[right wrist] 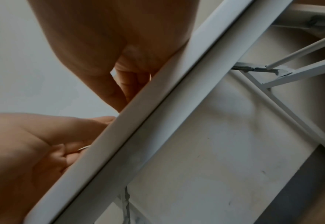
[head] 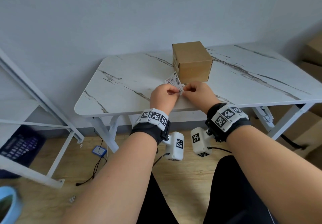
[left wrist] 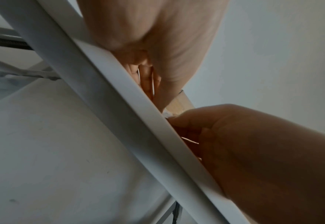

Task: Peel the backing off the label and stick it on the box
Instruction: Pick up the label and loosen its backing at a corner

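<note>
Pinching from both sides, my two hands meet over the near middle of the table, just short of its front edge. My left hand has its fingers curled in, fingertips nipping the near left part of the label; my right hand is curled the same way and nips the near right corner of that label. The label is a small white slip printed with barcodes and a red mark, its far end tilted up and away toward the box. I cannot tell whether any backing has parted from it; the fingers hide that corner.

The box is plain brown cardboard, closed, standing squarely on the table just beyond my hands, close to the back edge by the wall. The label's far end comes near its lower front left corner but does not touch it.

From the left wrist view the rounded table rim cuts across the picture and hides the fingertips; a sliver of the box shows between the hands. The right wrist view likewise shows only the rim and the heels of both hands.

Bare marbled tabletop stretches left of my hands to the rounded corner, and right of the box to the far end.
</note>
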Tool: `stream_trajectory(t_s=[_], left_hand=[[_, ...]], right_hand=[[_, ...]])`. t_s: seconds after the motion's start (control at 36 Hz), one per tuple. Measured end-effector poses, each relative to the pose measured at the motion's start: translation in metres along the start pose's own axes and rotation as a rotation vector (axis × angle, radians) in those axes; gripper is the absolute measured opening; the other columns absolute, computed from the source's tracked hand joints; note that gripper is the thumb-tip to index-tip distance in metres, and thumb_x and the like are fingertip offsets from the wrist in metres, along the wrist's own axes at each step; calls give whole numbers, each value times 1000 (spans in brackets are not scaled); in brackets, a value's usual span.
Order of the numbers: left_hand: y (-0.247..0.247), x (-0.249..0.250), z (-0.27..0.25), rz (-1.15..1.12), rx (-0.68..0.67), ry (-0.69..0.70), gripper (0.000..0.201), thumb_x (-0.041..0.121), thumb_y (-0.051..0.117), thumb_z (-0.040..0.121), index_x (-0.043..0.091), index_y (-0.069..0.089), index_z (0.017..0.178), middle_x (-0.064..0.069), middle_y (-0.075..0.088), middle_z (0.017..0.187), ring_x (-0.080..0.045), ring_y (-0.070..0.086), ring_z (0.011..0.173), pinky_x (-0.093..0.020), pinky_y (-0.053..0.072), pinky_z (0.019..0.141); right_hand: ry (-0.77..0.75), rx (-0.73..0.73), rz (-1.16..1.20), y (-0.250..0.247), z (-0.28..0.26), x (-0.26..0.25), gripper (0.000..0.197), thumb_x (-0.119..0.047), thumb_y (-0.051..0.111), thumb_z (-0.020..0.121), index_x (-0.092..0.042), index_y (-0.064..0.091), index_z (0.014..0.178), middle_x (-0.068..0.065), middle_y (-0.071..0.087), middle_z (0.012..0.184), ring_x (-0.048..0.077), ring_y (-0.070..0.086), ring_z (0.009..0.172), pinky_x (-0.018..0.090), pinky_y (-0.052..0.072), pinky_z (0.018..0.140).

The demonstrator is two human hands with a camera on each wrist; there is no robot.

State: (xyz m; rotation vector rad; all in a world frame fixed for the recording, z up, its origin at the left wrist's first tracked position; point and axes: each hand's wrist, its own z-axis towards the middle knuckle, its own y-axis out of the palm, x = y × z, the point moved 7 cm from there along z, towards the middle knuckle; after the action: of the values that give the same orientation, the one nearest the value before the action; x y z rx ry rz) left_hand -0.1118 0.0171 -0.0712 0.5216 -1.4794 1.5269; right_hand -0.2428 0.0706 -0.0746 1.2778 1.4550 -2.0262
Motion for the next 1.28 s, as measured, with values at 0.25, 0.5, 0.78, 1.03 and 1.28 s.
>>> stream_trajectory(t_s=[0.25, 0.5, 0.78, 1.03, 1.28], left_hand=[[2, 2, 1, -68, -43, -30, 11, 16, 71, 80, 19, 77, 88, 2, 74, 89, -8, 59, 76, -18, 45, 74], [3, 1, 1, -103, -77, -40, 12, 15, 73, 79, 17, 78, 89, 0, 75, 93, -9, 60, 78, -18, 45, 76], [3, 0, -1, -133, -81, -56, 13, 16, 74, 77, 15, 79, 90, -4, 77, 93, -11, 63, 80, -23, 51, 81], [2, 1, -3, -117, -71, -57, 15, 19, 73, 77, 13, 80, 90, -5, 77, 93, -17, 69, 91, -27, 52, 82], [2, 2, -3, -111, -55, -61, 14, 19, 73, 78, 14, 79, 88, -5, 77, 94, -17, 69, 92, -24, 50, 79]], right_hand=[[-49, 14, 78, -5, 0, 0, 10, -11, 59, 84, -17, 67, 85, -13, 56, 73, 5, 51, 71, 17, 39, 62], [-47, 3, 85, -5, 0, 1, 12, -10, 58, 85, -17, 67, 83, -12, 57, 72, 0, 50, 67, 16, 40, 60], [-78, 6, 60, -4, 3, 3, 7, -13, 62, 86, -17, 68, 85, -13, 57, 73, -3, 50, 68, 11, 38, 62], [-93, 4, 61, -6, 2, 2, 8, -12, 66, 85, -10, 73, 88, 0, 64, 82, 11, 55, 76, 13, 42, 65], [-96, 3, 63, -6, 1, 3, 9, -14, 66, 85, -10, 74, 89, 2, 66, 84, 12, 57, 78, 14, 42, 65]])
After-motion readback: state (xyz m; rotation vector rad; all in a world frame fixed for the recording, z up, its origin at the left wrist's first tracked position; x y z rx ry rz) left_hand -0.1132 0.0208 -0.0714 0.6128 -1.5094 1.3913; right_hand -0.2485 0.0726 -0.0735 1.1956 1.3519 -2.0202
